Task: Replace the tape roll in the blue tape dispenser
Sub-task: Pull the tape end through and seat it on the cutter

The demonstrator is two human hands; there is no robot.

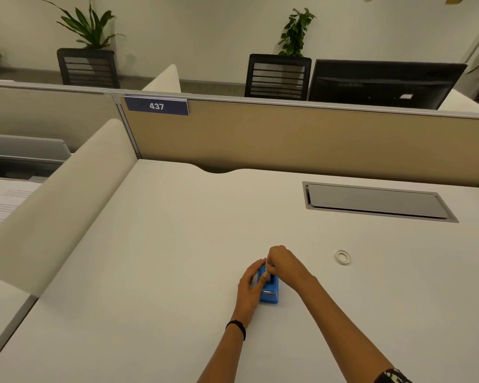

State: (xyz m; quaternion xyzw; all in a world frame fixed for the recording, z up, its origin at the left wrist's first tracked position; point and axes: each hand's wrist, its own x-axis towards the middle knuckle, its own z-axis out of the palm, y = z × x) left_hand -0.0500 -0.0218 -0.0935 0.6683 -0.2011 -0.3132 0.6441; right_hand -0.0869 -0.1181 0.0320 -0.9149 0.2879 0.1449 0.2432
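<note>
My left hand is curled round the left side of the blue tape dispenser and holds it down on the worktop. The dispenser sits about midway across, nearer the near edge than the far one. My right hand comes over the top from the right. Its fingers are closed in a pinch on a pale piece standing at the dispenser's well. I take that piece for a tape roll, though it is too small to be sure. A loose ring of tape lies flat toward the right edge, well apart from the dispenser.

I judge the step in hand to be the roll's passage at the well; whether it is going in or coming out I cannot tell. The next move calls for a firm brace from the left hand and a straight, upright push or pull with the pinch, so that the roll does not jam and the dispenser does not skid.
</note>
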